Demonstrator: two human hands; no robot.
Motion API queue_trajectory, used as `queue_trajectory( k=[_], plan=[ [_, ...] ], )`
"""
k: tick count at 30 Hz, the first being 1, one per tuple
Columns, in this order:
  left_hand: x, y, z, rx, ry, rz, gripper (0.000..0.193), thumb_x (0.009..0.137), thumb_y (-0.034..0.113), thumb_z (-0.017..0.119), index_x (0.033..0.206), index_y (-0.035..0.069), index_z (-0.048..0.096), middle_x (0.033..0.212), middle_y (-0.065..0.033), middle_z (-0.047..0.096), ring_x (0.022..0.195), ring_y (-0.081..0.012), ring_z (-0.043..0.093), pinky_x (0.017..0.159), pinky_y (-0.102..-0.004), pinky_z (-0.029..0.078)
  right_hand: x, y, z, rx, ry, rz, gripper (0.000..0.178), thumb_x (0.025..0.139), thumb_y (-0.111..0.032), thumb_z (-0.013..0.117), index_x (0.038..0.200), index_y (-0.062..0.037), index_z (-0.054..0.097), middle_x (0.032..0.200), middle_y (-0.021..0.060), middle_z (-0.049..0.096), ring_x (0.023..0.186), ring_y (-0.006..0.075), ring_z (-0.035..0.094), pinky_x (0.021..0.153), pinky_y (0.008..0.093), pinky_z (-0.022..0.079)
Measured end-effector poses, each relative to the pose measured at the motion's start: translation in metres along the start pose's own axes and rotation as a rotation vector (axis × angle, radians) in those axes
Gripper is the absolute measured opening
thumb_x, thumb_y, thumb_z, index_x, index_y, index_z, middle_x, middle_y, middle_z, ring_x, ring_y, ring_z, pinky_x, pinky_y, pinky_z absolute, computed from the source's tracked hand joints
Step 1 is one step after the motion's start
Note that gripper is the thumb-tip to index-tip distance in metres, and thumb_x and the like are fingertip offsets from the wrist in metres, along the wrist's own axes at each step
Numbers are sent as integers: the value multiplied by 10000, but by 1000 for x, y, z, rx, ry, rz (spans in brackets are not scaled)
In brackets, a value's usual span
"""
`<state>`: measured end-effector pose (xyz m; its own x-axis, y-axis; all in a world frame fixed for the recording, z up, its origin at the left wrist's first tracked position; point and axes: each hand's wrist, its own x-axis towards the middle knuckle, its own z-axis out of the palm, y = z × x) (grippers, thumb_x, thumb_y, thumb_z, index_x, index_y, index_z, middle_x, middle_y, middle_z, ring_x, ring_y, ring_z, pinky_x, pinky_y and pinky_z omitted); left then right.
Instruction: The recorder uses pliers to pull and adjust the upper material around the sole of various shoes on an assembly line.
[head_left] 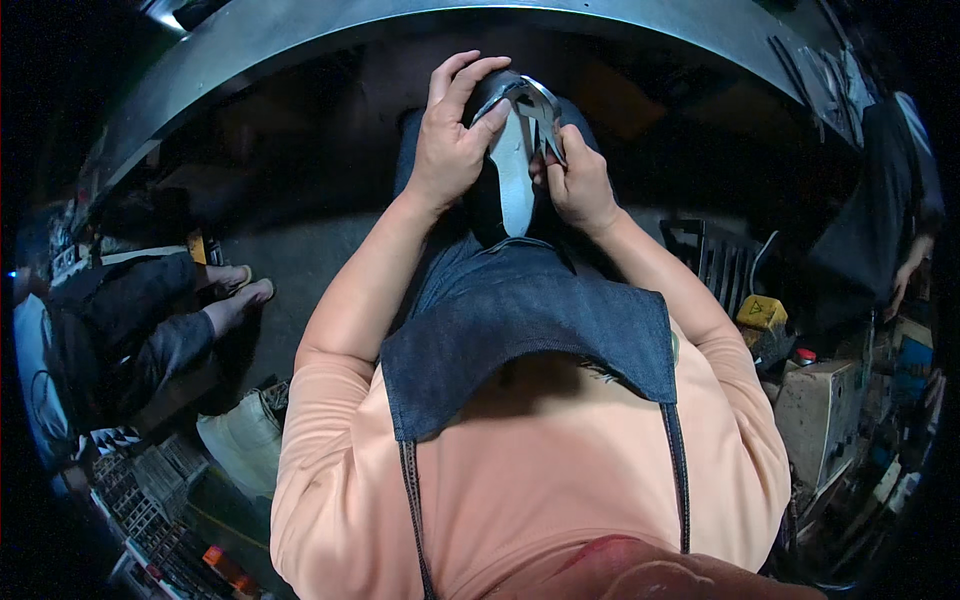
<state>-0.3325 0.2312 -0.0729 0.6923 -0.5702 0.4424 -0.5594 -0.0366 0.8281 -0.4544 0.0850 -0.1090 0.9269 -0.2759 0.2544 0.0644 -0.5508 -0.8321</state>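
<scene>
On my lap lies a dark shoe upper, sole side up, with a long pale insole facing me. My left hand grips its toe end, the thumb pressing on the insole and the fingers over the dark outer edge. My right hand is closed around the handles of metal pincers. The curved head of the pincers rests at the toe's right edge; what its jaws bite is too small to tell. A dark denim apron covers my lap.
A metal table edge curves across the far side. Seated at left is a person wearing sandals; another person's hand shows at right. A dark slatted chair, yellow object and box stand right of me.
</scene>
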Motion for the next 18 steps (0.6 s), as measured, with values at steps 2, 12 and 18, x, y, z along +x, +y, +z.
queue_trajectory(
  k=[2, 12, 18],
  plan=[
    [2, -6, -2, -6, -3, 5, 373, 877, 254, 603, 1243, 187, 580, 1334, -125, 442, 1198, -312, 498, 1008, -394, 417, 4, -9, -6, 23, -98, 51, 153, 839, 40, 513, 938, -14, 411, 735, 139, 619, 676, 288, 658, 616, 374, 520],
    [5, 1, -3, -93, -18, -5, 368, 884, 269, 590, 1241, 179, 581, 1338, -116, 451, 1207, -295, 496, 1017, -394, 407, -21, -51, -57, 748, -408, 402, 383, 804, 50, 413, 1171, -26, 488, 1058, 77, 576, 949, 133, 601, 856, 276, 474],
    [7, 2, -1, -87, -17, -35, 380, 880, 300, 590, 1242, 187, 582, 1338, -115, 456, 1212, -296, 496, 1011, -398, 417, -17, -49, -61, 356, -366, 190, 385, 786, 34, 415, 1159, -29, 487, 1010, 82, 576, 942, 156, 578, 822, 293, 466]
  ],
)
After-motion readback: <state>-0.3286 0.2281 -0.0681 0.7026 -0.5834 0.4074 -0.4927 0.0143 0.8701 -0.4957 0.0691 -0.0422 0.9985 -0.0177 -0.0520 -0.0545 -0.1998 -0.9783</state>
